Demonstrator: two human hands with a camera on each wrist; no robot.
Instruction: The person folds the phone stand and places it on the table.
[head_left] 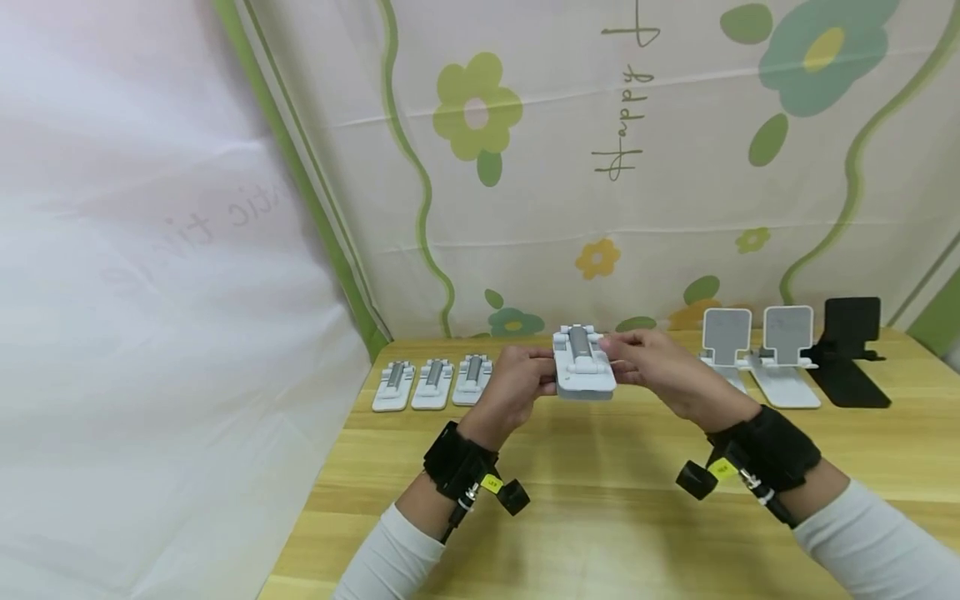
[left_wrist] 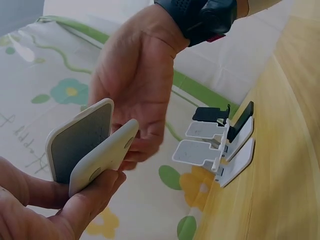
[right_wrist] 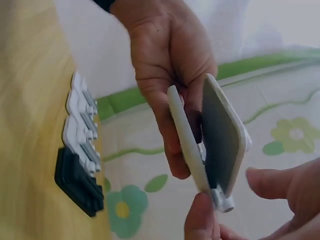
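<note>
A white folding phone stand (head_left: 587, 379) with a grey hinged arm is raised above the table, between both hands. Its two panels stand partly apart in the left wrist view, where the grey pad (left_wrist: 82, 145) faces the other panel. My left hand (head_left: 513, 379) grips the stand's left edge, thumb and fingers reaching round the panels. At the opposite edge, my right hand (head_left: 663, 367) holds the stand near its hinge. In the right wrist view one right fingertip (right_wrist: 201, 212) presses by the hinge, while the thumb (right_wrist: 267, 182) is a little off the panel.
Folded white stands (head_left: 432, 385) lie in a row at the table's left, with a black folded stand (right_wrist: 77, 177) beside them. Two unfolded white stands (head_left: 787, 387) and an unfolded black stand (head_left: 851, 379) are at the right. A flowered curtain (head_left: 525, 208) hangs behind the wooden table (head_left: 585, 517).
</note>
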